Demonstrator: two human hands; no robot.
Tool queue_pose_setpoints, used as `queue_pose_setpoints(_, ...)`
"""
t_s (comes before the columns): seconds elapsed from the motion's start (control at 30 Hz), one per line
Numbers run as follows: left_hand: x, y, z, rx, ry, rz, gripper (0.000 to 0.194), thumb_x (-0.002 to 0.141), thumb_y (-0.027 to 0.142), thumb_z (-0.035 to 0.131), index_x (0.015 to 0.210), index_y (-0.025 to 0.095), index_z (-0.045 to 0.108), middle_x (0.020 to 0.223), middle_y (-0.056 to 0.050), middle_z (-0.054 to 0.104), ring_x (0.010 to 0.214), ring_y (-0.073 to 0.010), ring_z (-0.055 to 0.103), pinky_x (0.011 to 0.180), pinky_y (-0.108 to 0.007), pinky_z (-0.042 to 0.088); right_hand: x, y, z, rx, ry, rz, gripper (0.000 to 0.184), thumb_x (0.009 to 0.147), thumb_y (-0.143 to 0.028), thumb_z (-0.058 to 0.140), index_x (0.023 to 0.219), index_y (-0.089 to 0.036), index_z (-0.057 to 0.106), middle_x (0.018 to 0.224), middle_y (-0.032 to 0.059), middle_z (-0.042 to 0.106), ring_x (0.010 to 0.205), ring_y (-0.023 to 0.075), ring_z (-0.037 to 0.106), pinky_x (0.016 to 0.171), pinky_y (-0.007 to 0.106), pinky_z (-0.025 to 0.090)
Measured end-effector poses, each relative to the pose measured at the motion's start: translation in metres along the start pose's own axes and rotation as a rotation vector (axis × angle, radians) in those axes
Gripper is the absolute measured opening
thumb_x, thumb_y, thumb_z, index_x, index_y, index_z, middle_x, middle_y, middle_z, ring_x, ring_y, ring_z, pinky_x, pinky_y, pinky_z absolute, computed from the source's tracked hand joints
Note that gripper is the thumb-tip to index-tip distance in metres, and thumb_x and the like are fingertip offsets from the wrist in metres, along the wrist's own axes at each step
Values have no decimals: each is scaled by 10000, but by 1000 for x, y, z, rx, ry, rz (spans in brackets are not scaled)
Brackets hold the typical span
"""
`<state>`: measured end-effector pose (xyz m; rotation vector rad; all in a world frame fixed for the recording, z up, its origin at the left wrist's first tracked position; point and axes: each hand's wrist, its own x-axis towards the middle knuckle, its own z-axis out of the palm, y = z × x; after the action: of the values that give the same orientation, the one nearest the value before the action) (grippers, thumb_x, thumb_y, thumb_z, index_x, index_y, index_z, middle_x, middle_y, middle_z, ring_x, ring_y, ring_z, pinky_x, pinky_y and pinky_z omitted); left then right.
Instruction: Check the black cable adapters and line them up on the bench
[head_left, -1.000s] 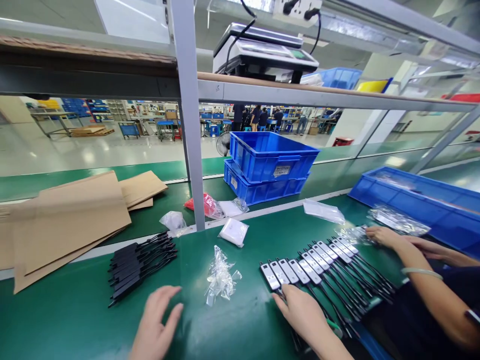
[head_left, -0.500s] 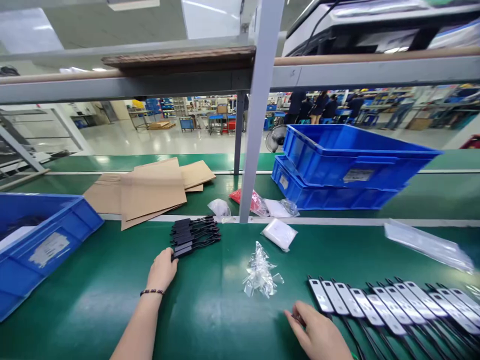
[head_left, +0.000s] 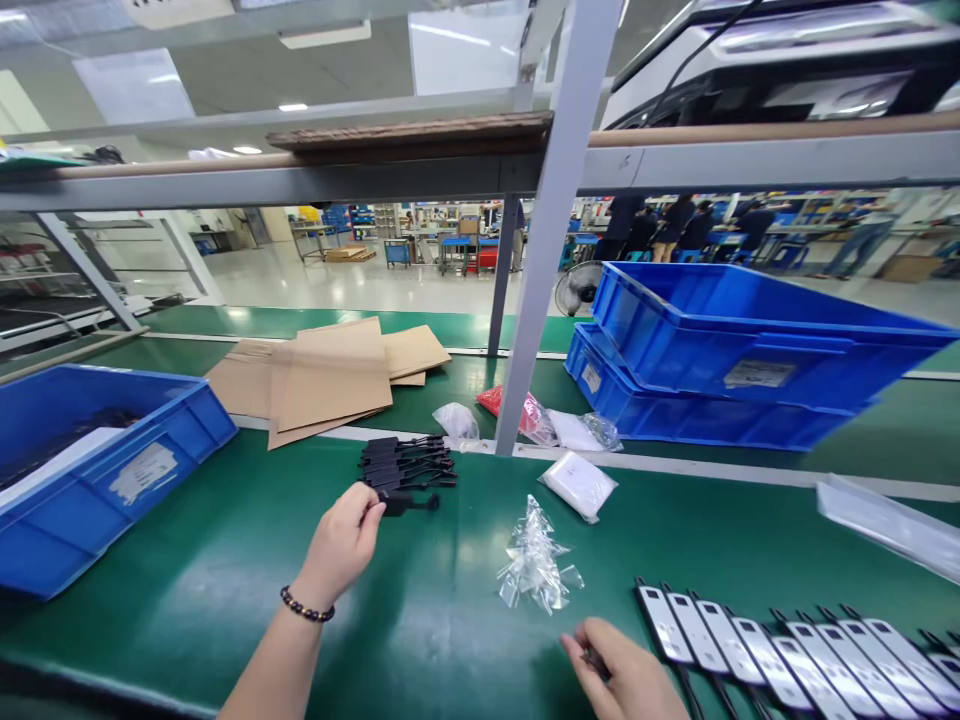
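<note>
My left hand (head_left: 346, 535), with a beaded bracelet at the wrist, pinches one end of a flat black device with a short cable (head_left: 409, 502). Just beyond it lies a row of similar black devices (head_left: 401, 462) with their cables pointing right. My right hand (head_left: 619, 672) is low in the view, thumb and fingers curled together; whatever is between them is hidden. To its right are several silver-faced devices with black cables (head_left: 720, 635), side by side. A heap of clear plastic film pieces (head_left: 536, 560) sits between the hands, farther back.
Blue bins stand at the left (head_left: 142, 470) and, stacked, at the back right (head_left: 757, 375). Cardboard sheets (head_left: 334, 385) lie behind the black devices. A metal post (head_left: 536, 270) rises mid-table, near a white packet (head_left: 579, 485) and a red bag (head_left: 529, 415).
My left hand has drawn one black device away from the row, toward me. My right hand stays curled in nearly the same place. The head view has shifted left and up.
</note>
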<state>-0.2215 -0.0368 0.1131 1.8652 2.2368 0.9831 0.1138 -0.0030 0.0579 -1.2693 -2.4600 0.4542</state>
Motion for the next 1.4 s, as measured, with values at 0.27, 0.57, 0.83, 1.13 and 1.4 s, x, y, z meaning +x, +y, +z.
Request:
queue_pose_setpoints(0.27, 6, 90, 6, -360, -246, 160, 167, 773, 255, 392, 624, 182, 406, 609, 16, 431, 560, -102, 376, 533, -223, 277, 32, -72, -7, 524, -238, -90, 240, 841, -317, 353, 896, -203, 557, 822, 26, 572, 683, 118, 513, 623, 209, 385)
queue_pose_setpoints(0.57, 12, 90, 62, -770, -326, -27, 228, 764, 326, 442, 613, 162, 394, 585, 46, 371, 556, -73, 334, 544, -201, 282, 23, -65, 6, 463, -313, 58, 275, 817, -345, 386, 623, -168, 467, 550, -40, 417, 521, 85, 372, 492, 195, 281)
queue_pose_setpoints(0.83, -26, 103, 119, -1638, -554, -570, 542, 752, 594, 297, 1022, 141, 424, 661, -29, 523, 525, -110, 473, 522, -244, 340, 25, -49, 15, 110, -140, -18, 220, 805, -282, 396, 604, -192, 392, 576, -30, 461, 515, 96, 397, 498, 213, 287)
queue_pose_setpoints(1.13, -32, 96, 131, -1810, -743, -862, 540, 709, 626, 356, 889, 136, 493, 638, -2, 463, 416, -55, 383, 388, -186, 179, 49, -40, -7, 1, 44, -25, 181, 857, -286, 302, 773, -199, 437, 698, -1, 505, 617, 113, 481, 564, 223, 348)
queue_pose_setpoints(1.4, -37, 96, 133, -1821, -663, -841, 491, 722, 593, 386, 890, 143, 486, 651, 9, 423, 452, -50, 389, 404, -188, 153, 67, -27, 9, -175, 167, -96, 247, 864, -265, 293, 675, -187, 432, 622, 6, 463, 584, 117, 451, 565, 240, 318)
